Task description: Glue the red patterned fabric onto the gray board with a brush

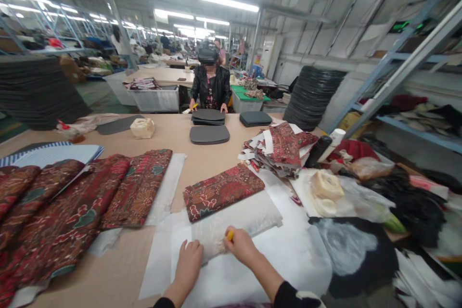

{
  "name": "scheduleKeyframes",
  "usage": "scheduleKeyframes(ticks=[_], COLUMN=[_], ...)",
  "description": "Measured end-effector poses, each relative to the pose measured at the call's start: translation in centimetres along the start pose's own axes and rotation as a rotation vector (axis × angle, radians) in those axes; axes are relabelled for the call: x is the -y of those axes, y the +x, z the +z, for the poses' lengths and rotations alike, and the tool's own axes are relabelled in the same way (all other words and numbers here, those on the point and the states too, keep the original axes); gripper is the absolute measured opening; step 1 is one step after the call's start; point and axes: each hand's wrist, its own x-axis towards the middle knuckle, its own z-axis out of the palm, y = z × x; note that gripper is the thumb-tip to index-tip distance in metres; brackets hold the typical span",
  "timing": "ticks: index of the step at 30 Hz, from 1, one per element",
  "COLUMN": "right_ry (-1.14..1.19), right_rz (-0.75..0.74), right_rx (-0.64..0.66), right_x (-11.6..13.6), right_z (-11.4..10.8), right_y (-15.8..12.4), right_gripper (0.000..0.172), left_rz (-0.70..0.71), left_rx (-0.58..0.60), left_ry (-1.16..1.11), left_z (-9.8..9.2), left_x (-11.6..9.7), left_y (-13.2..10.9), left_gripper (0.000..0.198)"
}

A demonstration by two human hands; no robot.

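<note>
My left hand (189,259) lies with its fingers stretched out on the left end of a pale, greyish strip (252,214) on white sheeting. In my right hand (240,246) is a small yellow-handled tool (230,235), its lower end over the same strip. That end is blurred, and I cannot make out its kind. Just beyond the strip lies a folded piece of red-brown patterned fabric (224,190). White paper sheets (303,250) spread beneath and around both hands.
More patterned fabric pieces (137,187) overlap at left. A heap of fabric scraps (285,149), a black bottle (319,149) and plastic bags (346,245) crowd the right. Across the table a co-worker (211,82) handles dark grey oval pads (209,134). Tall dark stacks (310,96) stand behind.
</note>
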Motion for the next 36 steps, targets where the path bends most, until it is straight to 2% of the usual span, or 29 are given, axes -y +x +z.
scheduleKeyframes(ticks=[4,6,7,9,12,14,18,21,25,27,30,33,36], right_ry=[-0.065,-0.148,-0.153,-0.064,0.101,0.065,-0.072,0.097,0.341,0.401,0.418,0.198,0.008], right_rz=[0.349,0.465,0.473,0.384,0.256,0.318,0.475,0.496,0.525,0.519,0.429,0.398,0.478], right_rx=[-0.203,-0.296,-0.33,-0.333,-0.249,-0.286,-0.486,-0.554,-0.583,-0.565,-0.493,-0.357,-0.274], right_x=[-8.3,-10.8,-11.4,-11.5,-11.1,-11.8,-14.4,-15.8,-16.7,-16.5,-15.4,-14.2,-13.9], right_z=[-5.1,-7.0,-7.4,-7.2,-6.0,-6.2,-9.0,-10.5,-10.2,-9.3,-7.9,-7.3,-7.9], right_y=[-0.6,-1.1,-1.4,-1.7,-1.6,-1.4,-1.8,-2.5,-3.0,-2.8,-2.3,-2.1,-2.6], right_gripper=[0.018,0.02,0.021,0.02,0.015,0.016,0.023,0.027,0.029,0.029,0.029,0.022,0.014], left_rz=[0.109,0.119,0.115,0.103,0.08,0.066,0.11,0.135,0.099,0.083,0.057,0.032,0.017], left_rx=[0.005,0.037,0.06,0.113,0.175,0.211,0.252,0.246,0.268,0.244,0.205,0.206,0.26], left_ry=[0.071,0.076,0.075,0.073,0.088,0.103,0.116,0.109,0.119,0.116,0.118,0.118,0.12], left_z=[0.2,-0.2,-0.5,-1.2,-2.3,-2.6,-2.1,-1.8,-2.4,-3.2,-4.5,-5.8,-6.0], left_x=[0.0,0.0,0.0,-0.1,-0.4,-0.6,-0.8,-1.0,-1.0,-1.0,-1.2,-1.6,-2.0], left_y=[0.2,0.5,0.7,1.3,2.2,2.6,2.6,2.5,3.3,4.0,5.2,6.0,5.8], left_gripper=[0.04,0.041,0.041,0.04,0.04,0.041,0.043,0.044,0.041,0.04,0.038,0.037,0.036])
